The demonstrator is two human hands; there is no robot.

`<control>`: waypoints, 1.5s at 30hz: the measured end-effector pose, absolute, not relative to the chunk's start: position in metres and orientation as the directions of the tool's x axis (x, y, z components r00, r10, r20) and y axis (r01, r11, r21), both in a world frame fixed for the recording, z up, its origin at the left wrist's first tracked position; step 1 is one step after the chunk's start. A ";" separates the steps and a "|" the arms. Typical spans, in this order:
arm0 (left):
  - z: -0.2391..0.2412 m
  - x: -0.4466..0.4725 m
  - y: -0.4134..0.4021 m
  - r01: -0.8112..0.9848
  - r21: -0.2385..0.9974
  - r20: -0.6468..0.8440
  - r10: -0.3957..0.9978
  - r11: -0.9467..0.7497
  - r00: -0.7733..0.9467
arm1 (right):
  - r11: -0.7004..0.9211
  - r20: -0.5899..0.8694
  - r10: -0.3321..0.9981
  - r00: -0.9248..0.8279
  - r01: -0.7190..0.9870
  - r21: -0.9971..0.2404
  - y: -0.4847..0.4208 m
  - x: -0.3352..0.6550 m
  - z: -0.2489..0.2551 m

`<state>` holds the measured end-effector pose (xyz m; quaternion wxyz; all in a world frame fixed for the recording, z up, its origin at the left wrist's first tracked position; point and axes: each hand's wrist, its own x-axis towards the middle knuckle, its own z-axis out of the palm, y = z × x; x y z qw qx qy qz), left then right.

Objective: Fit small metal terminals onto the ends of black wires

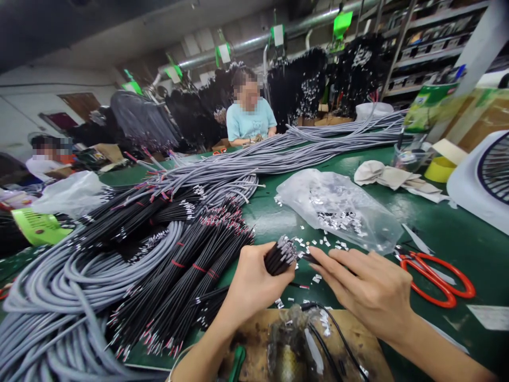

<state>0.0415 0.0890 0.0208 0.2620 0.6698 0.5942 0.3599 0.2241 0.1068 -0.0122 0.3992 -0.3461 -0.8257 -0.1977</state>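
Note:
My left hand [254,278] is wrapped around a bundle of short black cables [278,257] whose pale, silvery ends point up. To its right, my right hand [363,286] is closed, its thumb and forefinger pinching a thin black cable [312,258] close to the bundle's tip. Small silvery-white pieces [317,278] lie scattered on the green table [264,212] around both hands. Below them a worn wooden board [254,345] carries a plastic-wrapped device [288,339] with black leads. Most of the pinched cable is hidden by my fingers.
Tied black cable bundles [178,276] and coiled grey cables [71,281] fill the left. A plastic bag [338,204] of small pieces lies ahead. Red-handled scissors [437,276] and a white fan [485,180] are at right. Across the table sits a person [250,119].

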 end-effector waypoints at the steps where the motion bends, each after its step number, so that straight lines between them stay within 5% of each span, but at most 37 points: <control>1: 0.021 0.042 0.089 0.610 0.777 0.172 0.985 -0.156 0.033 | 0.684 0.798 0.407 -0.444 0.727 0.055 0.106 0.224 -0.012; 17: 0.017 0.041 0.091 0.639 0.750 0.142 0.985 -0.171 0.097 | 0.682 0.733 0.434 -0.524 0.722 0.113 0.107 0.226 -0.018; 24: 0.016 0.035 0.093 0.550 0.820 0.089 0.984 -0.160 0.153 | 0.653 0.657 0.676 -0.335 0.686 -0.321 0.110 0.224 -0.016; 27: 0.015 0.033 0.094 0.537 0.832 0.044 0.982 -0.138 0.184 | 0.642 0.668 0.691 -0.278 0.661 -0.389 0.113 0.225 -0.015; 34: 0.016 0.037 0.093 0.521 0.841 -0.005 0.962 -0.144 0.273 | 0.790 0.545 0.613 -0.572 0.443 -0.423 0.113 0.231 -0.013; 40: 0.019 0.045 0.090 0.599 0.791 -0.133 0.921 -0.124 0.366 | 0.799 0.248 0.575 -0.780 0.471 -0.373 0.113 0.239 -0.007; 45: 0.014 0.047 0.090 0.607 0.785 -0.153 0.911 -0.124 0.384 | 0.769 0.139 0.591 -0.794 0.504 -0.393 0.112 0.243 -0.007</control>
